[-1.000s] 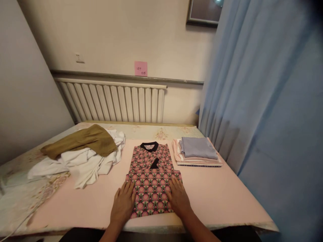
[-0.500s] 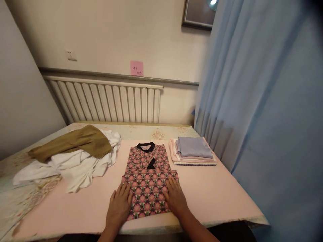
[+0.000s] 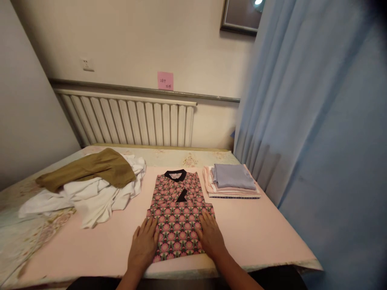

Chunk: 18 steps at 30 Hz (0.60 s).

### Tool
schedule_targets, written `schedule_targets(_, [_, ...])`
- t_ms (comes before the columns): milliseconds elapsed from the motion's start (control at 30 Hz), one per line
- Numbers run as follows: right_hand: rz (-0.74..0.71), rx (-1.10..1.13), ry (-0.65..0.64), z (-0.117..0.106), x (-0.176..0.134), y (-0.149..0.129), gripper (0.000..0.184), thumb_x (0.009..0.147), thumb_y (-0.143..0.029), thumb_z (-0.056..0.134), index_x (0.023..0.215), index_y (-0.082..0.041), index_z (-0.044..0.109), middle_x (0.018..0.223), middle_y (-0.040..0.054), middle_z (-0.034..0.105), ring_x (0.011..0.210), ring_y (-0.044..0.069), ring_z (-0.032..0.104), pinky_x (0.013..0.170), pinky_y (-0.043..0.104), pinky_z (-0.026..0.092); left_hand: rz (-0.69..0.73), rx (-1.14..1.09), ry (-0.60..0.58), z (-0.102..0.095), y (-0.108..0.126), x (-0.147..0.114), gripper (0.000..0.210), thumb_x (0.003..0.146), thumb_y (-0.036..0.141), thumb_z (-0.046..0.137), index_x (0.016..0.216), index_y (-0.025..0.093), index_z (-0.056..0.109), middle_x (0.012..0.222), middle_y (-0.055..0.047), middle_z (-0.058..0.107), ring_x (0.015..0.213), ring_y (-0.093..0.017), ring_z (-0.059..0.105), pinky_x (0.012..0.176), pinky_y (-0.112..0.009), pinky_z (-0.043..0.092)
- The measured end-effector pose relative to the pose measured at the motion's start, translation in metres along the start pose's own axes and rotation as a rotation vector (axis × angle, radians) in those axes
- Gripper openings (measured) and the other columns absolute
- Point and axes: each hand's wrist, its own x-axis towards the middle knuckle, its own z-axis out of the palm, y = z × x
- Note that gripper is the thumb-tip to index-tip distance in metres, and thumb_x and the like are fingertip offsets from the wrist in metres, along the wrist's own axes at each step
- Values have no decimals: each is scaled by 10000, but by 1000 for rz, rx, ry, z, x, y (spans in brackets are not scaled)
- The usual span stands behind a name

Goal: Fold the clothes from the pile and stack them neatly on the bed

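A pink and black flower-patterned shirt (image 3: 178, 227) with a black collar lies folded before me, its collar toward the wall. My left hand (image 3: 143, 241) rests flat on its lower left edge, fingers stretched out. On the lower right edge lies my right hand (image 3: 211, 235), also flat with fingers extended. Both palms press down on the cloth, and neither hand grips it. A black strip of fabric shows at the middle of the shirt, above the folded-over lower part.
A stack of folded clothes (image 3: 234, 177) sits at right, grey-blue on top. To the left, a brown garment (image 3: 99, 167) lies over crumpled white clothes (image 3: 102, 201). The pink sheet (image 3: 256, 229) spreads beneath. A blue curtain (image 3: 317, 121) hangs along the right; a radiator (image 3: 136, 121) stands behind.
The camera view has shifted very slightly. Both hands stay flat at the shirt's sides, and the shirt lies as before.
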Motion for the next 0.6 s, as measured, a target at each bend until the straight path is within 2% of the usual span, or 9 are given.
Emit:
schedule_targets(200, [9, 10, -26, -2, 1, 0, 407, 929, -356, 478, 1277, -152, 536, 1418, 136, 463, 1341, 271, 379, 1085, 479, 347, -2, -11, 13, 0, 0, 0, 494, 929, 348, 330, 1370, 182, 478, 1455, -77, 455, 1362, -259, 351, 1094, -473, 271])
schedule_targets(600, [-14, -15, 11, 2, 0, 1, 399, 924, -325, 476, 1285, -165, 527, 1419, 127, 464, 1358, 259, 352, 1094, 466, 330, -2, 8, 14, -4, 2, 0, 494, 939, 343, 302, 1368, 175, 482, 1457, -69, 452, 1361, -260, 354, 1093, -471, 280])
